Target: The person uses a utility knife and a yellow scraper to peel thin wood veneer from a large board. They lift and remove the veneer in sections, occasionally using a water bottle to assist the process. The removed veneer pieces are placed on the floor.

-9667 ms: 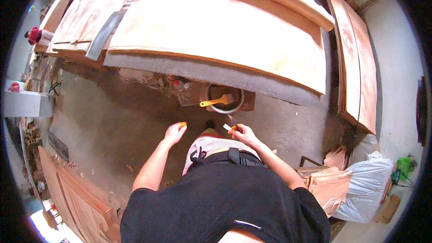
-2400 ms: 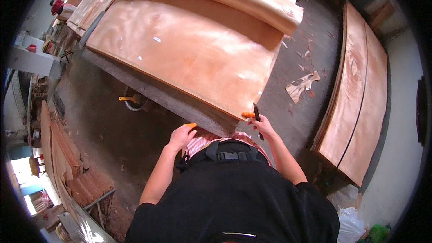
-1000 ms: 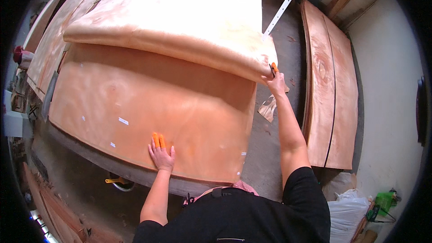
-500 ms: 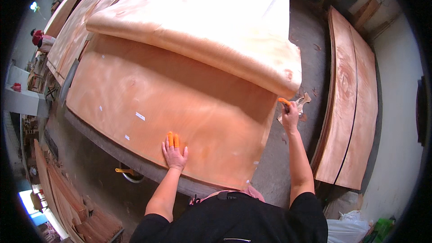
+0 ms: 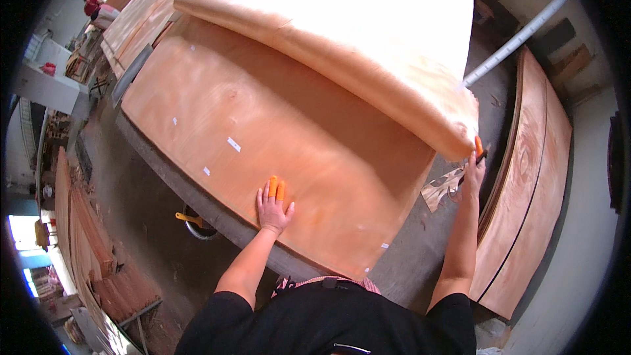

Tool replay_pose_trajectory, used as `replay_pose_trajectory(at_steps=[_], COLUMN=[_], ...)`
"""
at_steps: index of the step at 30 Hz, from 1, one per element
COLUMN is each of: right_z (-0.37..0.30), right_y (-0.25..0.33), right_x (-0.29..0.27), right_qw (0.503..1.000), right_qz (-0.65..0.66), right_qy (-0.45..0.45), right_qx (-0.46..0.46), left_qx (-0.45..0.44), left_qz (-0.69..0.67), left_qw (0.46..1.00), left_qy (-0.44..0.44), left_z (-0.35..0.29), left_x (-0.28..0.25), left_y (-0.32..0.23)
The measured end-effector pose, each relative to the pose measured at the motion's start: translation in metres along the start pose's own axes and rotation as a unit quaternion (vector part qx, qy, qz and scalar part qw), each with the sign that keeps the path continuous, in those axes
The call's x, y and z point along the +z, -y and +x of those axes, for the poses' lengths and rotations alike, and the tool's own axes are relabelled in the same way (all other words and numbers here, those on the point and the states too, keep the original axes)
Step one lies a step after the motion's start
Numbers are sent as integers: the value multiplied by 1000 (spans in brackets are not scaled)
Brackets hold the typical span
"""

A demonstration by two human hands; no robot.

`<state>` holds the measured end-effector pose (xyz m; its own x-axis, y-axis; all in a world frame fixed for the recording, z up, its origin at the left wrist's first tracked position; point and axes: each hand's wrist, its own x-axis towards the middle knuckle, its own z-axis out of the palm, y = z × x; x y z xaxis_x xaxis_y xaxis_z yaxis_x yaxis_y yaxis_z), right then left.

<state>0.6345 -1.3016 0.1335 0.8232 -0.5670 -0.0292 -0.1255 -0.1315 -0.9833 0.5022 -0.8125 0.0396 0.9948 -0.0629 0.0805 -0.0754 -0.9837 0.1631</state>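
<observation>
My left hand [image 5: 273, 212] lies flat on a wide, pale-orange wood veneer sheet [image 5: 309, 158], fingers stretched out, with orange covers on two of them. Across the far part of this sheet, another veneer sheet [image 5: 368, 66] is folded back in a thick rounded curl. At the curl's right end is my right hand [image 5: 474, 167], orange on a finger, closed around a small dark tool [image 5: 483, 156]. Most of the tool is hidden by the fingers, so its kind is unclear. Torn veneer scraps [image 5: 439, 189] are beside that hand, past the sheet's right edge.
A veneer stack [image 5: 526, 190] stands along the right wall. A long white marked strip [image 5: 519, 36] slants upward beyond the curl. Left of the table, a yellow-handled tool [image 5: 187, 218] rests on a round pan [image 5: 205, 227]. A person in red [image 5: 93, 5] is far left.
My right hand has moved from the lower sheet's right edge out to the curl's right end. My left hand stays flat on the sheet. The view has turned, and the white strip shows larger.
</observation>
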Motion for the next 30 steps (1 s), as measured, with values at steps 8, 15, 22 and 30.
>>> replay_pose_trajectory(at_steps=[8,15,22,30], right_z=[-50,-32,-104,-164], right_y=[-3,-5,21,12], right_x=[-28,-59,-52,-54], right_qw=[961,942,949,891], right_qz=[276,303,301,426], right_qy=[23,141,96,83], right_qx=[18,27,6,129], left_qx=[-3,5,8,1], left_qz=[-9,-1,-3,-7], left_qw=[1000,1000,1000,1000], left_qy=[-17,-18,-15,-24], left_z=[-3,0,-3,-2], left_x=[-1,0,-2,1], left_y=[2,1,1,-3])
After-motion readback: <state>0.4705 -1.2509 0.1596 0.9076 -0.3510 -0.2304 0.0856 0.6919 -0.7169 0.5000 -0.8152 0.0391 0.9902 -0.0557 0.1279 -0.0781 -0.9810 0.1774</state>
